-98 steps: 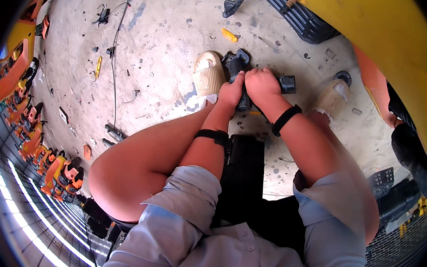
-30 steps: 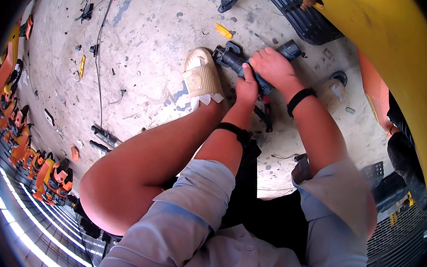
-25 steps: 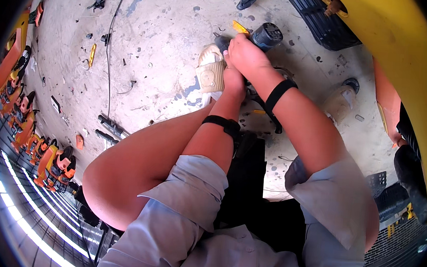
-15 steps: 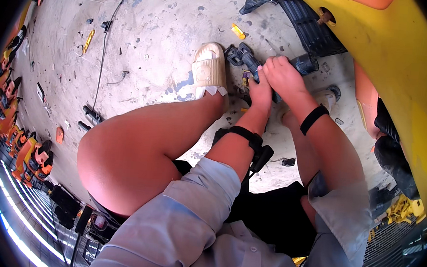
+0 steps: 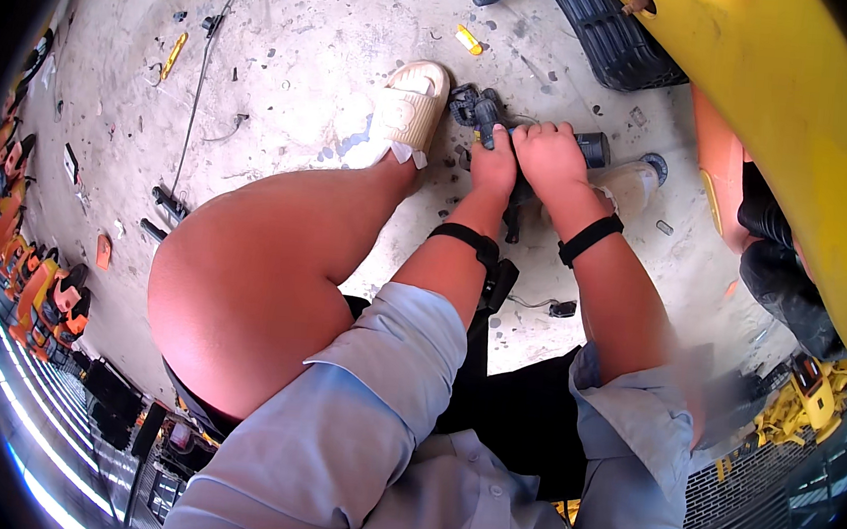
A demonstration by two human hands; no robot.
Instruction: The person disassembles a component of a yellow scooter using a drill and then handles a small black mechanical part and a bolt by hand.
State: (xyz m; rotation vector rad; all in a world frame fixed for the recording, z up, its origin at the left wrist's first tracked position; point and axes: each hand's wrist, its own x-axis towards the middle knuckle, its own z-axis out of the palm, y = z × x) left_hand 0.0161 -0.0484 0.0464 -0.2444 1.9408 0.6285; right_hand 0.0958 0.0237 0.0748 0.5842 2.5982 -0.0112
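Both my hands are close together over a dark tubular part (image 5: 592, 149), whose round black end sticks out to the right of my knuckles. My left hand (image 5: 494, 166) is closed around its left side, thumb pointing up along it. Just beside it, my right hand (image 5: 549, 156) wraps over the top with its fingers bent. Another dark section (image 5: 485, 118) shows beyond my left thumb, near a black knobbly piece (image 5: 465, 105) by my sandal. Most of the part lies hidden under my palms, so its exact kind cannot be made out.
My beige sandal (image 5: 402, 114) rests left of the hands. A large yellow panel (image 5: 784, 104) curves along the right, beside a black ribbed piece (image 5: 616, 36). A long cable (image 5: 198, 98), a yellow strip (image 5: 469, 39) and small debris lie on the concrete floor.
My hands and the dark part have shifted slightly left in view. The left thumb now lies higher along the part, and the right hand looks more squarely over it.
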